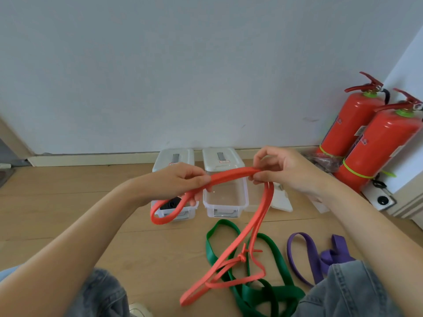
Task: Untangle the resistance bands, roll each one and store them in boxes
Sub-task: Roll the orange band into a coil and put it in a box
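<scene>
My left hand (183, 179) and right hand (281, 170) both pinch the red band (229, 175) above the open boxes (225, 197); its knotted tail (242, 258) lies over the green band (263, 291) on the floor. Lifting now likely tightens that knot or drags green along.

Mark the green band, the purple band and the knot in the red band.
green band (211, 245): head view, left side of its loop.
purple band (314, 259): head view, flat strap on floor.
knot (243, 257): head view, tangle in red band (229, 177).
</scene>
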Motion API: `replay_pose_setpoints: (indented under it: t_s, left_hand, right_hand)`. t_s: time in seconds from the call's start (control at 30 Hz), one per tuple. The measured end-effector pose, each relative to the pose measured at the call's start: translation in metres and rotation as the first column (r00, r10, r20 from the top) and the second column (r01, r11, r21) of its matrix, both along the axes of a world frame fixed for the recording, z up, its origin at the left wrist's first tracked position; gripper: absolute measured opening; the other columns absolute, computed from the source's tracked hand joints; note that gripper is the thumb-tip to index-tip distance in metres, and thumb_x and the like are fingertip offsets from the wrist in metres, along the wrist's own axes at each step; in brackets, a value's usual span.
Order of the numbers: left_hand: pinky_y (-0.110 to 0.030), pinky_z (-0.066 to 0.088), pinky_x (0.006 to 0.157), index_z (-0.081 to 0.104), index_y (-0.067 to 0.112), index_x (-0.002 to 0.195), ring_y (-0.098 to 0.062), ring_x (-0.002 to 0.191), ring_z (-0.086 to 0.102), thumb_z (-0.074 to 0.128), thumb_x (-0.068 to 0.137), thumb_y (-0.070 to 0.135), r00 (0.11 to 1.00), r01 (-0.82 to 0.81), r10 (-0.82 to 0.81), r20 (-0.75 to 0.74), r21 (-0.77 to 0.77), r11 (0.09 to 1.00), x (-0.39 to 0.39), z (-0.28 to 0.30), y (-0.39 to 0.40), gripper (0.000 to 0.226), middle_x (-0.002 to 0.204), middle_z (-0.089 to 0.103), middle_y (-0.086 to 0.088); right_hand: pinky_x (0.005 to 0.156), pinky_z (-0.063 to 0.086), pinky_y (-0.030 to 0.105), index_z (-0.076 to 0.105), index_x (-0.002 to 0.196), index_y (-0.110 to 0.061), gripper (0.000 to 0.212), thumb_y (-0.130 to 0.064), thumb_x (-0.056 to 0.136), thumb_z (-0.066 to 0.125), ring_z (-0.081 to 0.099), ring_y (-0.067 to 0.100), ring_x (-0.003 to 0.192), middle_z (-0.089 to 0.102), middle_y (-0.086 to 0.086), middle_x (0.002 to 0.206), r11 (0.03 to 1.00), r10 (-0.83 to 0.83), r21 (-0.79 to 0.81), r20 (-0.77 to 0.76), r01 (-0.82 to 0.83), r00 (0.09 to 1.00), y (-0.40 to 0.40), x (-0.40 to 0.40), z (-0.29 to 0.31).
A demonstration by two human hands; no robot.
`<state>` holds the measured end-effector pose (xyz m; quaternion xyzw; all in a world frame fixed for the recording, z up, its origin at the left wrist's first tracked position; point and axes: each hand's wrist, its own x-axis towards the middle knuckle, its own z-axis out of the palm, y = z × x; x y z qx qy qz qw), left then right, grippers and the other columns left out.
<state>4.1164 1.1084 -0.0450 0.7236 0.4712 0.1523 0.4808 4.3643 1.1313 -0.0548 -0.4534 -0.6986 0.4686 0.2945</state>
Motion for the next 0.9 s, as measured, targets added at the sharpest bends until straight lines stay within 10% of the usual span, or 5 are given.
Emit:
replay_pose_setpoints:
  t_s: [0.17, 0.43, 0.67, 0.8, 0.9]
  left_hand:
    - [-0.016, 0.034, 0.052, 0.063, 0.032, 0.059, -0.006, 0.051, 0.033, 0.041, 0.098, 0.028, 0.99, 0.03, -0.024, 0.142, -0.04, 0.999, 0.007, 0.006, -0.003, 0.045, 0.057, 0.042, 0.011]
    - [-0.016, 0.043, 0.054, 0.06, 0.012, 0.08, -0.005, 0.05, 0.044, 0.041, 0.098, 0.027, 0.984, 0.0, 0.011, 0.178, -0.06, 0.998, 0.022, -0.001, 0.0, 0.03, 0.058, 0.049, 0.01]
    - [-0.019, 0.044, 0.057, 0.063, 0.01, 0.092, -0.005, 0.053, 0.043, 0.035, 0.099, 0.038, 0.965, -0.213, 0.231, 0.124, -0.144, 0.966, 0.011, -0.004, 0.006, 0.041, 0.062, 0.046, 0.007]
    - [-0.014, 0.034, 0.051, 0.068, 0.01, 0.083, -0.004, 0.053, 0.035, 0.04, 0.099, 0.027, 0.946, -0.262, 0.277, 0.169, -0.103, 0.959, 0.014, -0.003, 0.007, 0.036, 0.063, 0.041, 0.005]
    - [-0.012, 0.035, 0.047, 0.066, 0.013, 0.074, -0.003, 0.048, 0.035, 0.042, 0.098, 0.025, 0.965, -0.198, 0.214, 0.153, -0.118, 0.973, 0.021, -0.005, 0.003, 0.036, 0.056, 0.041, 0.009]
  right_hand:
    - [0.084, 0.052, 0.027, 0.054, 0.084, -0.014, 0.023, -0.004, 0.076, 0.074, 0.069, 0.015, 0.087, 0.073, 0.0, 0.088, 0.98, 0.196, -0.088, 0.316, -0.177, 0.928, -0.003, -0.007, -0.009]
    - [0.069, 0.051, 0.025, 0.05, 0.095, -0.016, 0.03, -0.001, 0.078, 0.069, 0.064, 0.014, 0.074, 0.07, 0.004, 0.08, 0.985, 0.133, -0.089, -0.176, -0.151, 0.975, -0.011, -0.029, -0.008]
    - [0.058, 0.047, 0.016, 0.055, 0.085, -0.018, 0.023, 0.004, 0.083, 0.063, 0.059, 0.005, 0.059, 0.069, 0.0, 0.07, 0.996, 0.017, 0.09, -0.012, -0.016, 1.0, 0.001, -0.007, -0.003]
    - [0.081, 0.054, 0.038, 0.051, 0.08, -0.023, 0.025, -0.008, 0.077, 0.071, 0.068, 0.02, 0.077, 0.072, 0.004, 0.081, 0.987, 0.16, -0.021, 0.272, -0.161, 0.949, 0.0, -0.011, -0.016]
    - [0.088, 0.052, 0.027, 0.047, 0.086, -0.029, 0.038, -0.024, 0.069, 0.08, 0.067, 0.01, 0.092, 0.072, -0.003, 0.093, 0.992, 0.125, -0.03, 0.189, -0.122, 0.974, -0.007, -0.021, -0.019]
